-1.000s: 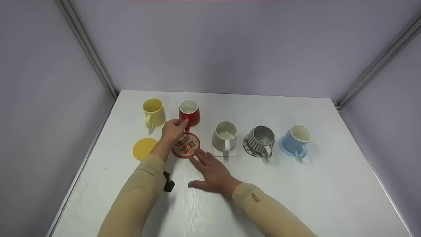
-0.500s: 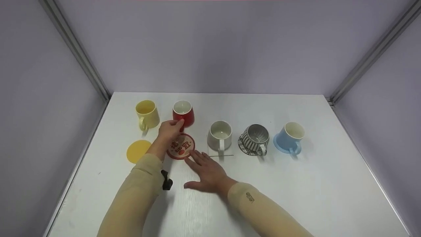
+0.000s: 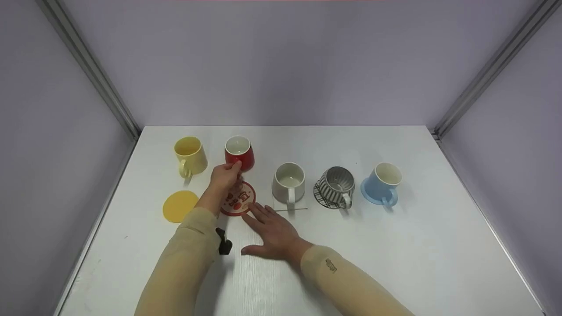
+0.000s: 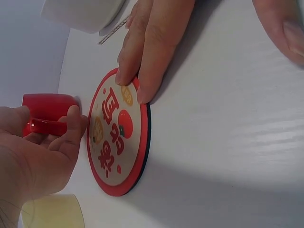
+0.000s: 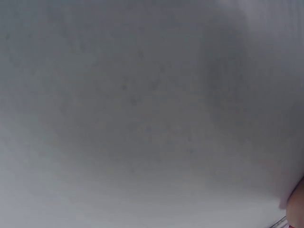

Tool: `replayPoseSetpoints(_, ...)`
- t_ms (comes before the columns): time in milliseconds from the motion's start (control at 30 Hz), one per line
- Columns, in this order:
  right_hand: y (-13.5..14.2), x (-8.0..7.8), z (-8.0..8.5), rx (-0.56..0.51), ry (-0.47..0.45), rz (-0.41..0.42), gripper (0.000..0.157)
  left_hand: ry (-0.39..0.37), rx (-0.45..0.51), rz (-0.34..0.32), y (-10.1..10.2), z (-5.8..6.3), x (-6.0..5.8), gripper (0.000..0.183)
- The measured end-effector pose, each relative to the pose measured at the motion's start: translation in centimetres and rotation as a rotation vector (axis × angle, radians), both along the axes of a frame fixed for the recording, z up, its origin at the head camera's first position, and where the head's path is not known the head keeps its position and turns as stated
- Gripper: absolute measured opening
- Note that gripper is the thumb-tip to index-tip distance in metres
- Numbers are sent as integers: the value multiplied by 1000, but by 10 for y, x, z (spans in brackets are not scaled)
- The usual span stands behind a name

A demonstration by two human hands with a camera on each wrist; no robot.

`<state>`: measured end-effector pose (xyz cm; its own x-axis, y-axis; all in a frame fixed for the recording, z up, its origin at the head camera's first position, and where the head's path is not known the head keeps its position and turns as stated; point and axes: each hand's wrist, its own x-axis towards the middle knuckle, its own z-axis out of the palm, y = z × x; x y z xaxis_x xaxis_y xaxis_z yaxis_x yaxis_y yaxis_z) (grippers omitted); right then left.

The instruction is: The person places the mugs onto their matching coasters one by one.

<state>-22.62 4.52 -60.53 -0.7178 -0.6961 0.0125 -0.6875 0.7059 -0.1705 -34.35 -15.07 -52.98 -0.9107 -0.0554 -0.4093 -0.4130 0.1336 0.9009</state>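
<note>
My left hand (image 3: pixel 225 176) grips the handle of a red mug (image 3: pixel 246 161) with a white inside; the left wrist view shows fingers and thumb around the red handle (image 4: pixel 47 126). The mug stands upright behind a round red-rimmed coaster (image 3: pixel 239 199) printed with red characters and fruit. Straight fingertips of my right hand (image 3: pixel 276 235) touch the coaster's near right edge, the thumb spread out to the side. Part of the coaster is hidden by my left hand in the head view. Only a blurred bit of a finger (image 5: pixel 297 209) shows in the right wrist view's corner.
Left of the red mug stands a yellow mug (image 3: pixel 191 156), with a round yellow coaster (image 3: pixel 180 206) in front of it. To the right, a white mug (image 3: pixel 287 180), a striped mug (image 3: pixel 336 186) and a blue mug (image 3: pixel 381 182) stand on coasters. Walls (image 3: pixel 281 66) enclose the table.
The head view has shifted, so everything sits further left in the picture. Both hands, the red mug and the coaster keep nearly the same places relative to one another.
</note>
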Motion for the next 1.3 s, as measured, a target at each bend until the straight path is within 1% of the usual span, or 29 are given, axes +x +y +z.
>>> replayPoseSetpoints(133, -1, 0, -1, 14, 4, -3, 102, -9, 13, -6, 1, 0, 0, 48)
replayPoseSetpoints(367, -2, 0, -1, 10, 6, 4, 101, -15, 56, 8, 1, -1, 0, 44)
replayPoseSetpoints(567, -3, -1, -1, 26, 10, 18, 101, -27, 65, 14, -2, -3, 1, 44)
replayPoseSetpoints(733, -3, -1, -2, 17, 22, 20, 101, -2, 59, 22, -1, -3, 1, 44)
replayPoseSetpoints(967, -2, -1, -3, 9, 34, 16, 101, 40, 49, 18, 1, -3, 1, 44)
replayPoseSetpoints(1133, -2, 1, -3, -2, 18, 16, 101, 40, 25, 9, 3, -4, 2, 44)
replayPoseSetpoints(1300, 0, 0, 0, -10, 46, 11, 100, 52, 23, -2, 6, -3, 0, 45)
